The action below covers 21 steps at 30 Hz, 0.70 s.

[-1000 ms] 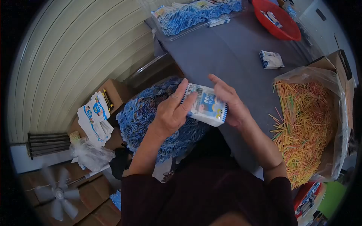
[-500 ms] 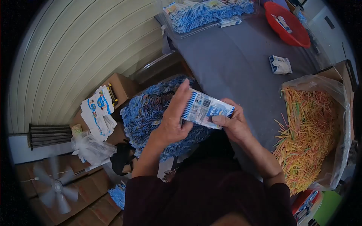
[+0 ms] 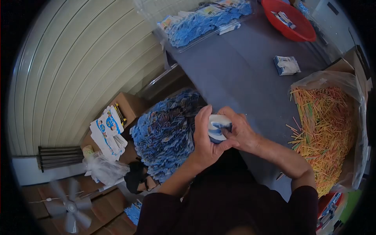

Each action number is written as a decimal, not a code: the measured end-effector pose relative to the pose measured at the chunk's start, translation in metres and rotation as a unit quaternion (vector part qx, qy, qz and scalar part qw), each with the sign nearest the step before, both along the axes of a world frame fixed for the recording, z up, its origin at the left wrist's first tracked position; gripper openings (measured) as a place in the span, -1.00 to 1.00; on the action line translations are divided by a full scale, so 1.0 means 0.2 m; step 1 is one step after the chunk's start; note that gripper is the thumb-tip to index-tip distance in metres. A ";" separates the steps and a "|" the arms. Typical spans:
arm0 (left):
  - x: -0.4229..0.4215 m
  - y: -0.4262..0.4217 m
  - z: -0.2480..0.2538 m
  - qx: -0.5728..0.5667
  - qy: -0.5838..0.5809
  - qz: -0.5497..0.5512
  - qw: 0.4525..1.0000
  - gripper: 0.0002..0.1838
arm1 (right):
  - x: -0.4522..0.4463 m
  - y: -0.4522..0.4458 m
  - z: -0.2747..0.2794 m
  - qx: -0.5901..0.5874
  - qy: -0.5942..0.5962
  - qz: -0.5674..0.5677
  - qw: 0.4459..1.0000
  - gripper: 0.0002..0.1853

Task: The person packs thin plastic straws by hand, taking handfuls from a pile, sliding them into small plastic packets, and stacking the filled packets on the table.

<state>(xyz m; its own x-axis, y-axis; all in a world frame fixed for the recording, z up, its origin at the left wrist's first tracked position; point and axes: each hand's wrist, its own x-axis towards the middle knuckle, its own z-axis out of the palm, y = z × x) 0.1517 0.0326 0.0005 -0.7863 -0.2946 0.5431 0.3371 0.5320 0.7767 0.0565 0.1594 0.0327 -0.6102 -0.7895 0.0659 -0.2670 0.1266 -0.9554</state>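
Observation:
A small blue-and-white printed packet (image 3: 216, 124) is between my two hands, in front of my body. My left hand (image 3: 204, 139) closes round its left side, thumb pointing toward the other hand. From the right, my right hand (image 3: 243, 132) grips it with curled fingers. Both hands hide much of the packet, and its visible part looks bent or bunched. Below and left of them lies a large heap of blue-and-white packets (image 3: 164, 135).
On the grey cloth-covered table (image 3: 239, 78) are a white-and-blue packet (image 3: 287, 65), a red basin (image 3: 270, 17) and a clear bin (image 3: 184, 47) of packets. A plastic-lined carton (image 3: 358, 156) holds thin colourful sticks (image 3: 323, 137). A fan (image 3: 71, 206) spins at lower left.
The packet was flat with its printed face and barcode showing; now it is bent between my hands. Both hands have moved closer together, the left one rightward and down. The view has shifted slightly.

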 end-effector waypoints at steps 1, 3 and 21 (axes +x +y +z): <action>-0.03 0.01 -0.02 -0.004 0.006 -0.011 1.000 0.04 | -0.02 0.01 -0.02 0.012 0.030 0.001 0.999 -0.70; -0.06 0.03 -0.04 -0.065 0.056 0.004 0.996 -0.20 | -0.01 0.04 -0.07 0.005 0.038 -0.033 0.999 -0.70; -0.19 -0.17 -0.06 0.549 -0.263 -0.058 0.792 -0.38 | 0.02 0.10 0.01 0.066 0.108 -0.009 0.992 -0.72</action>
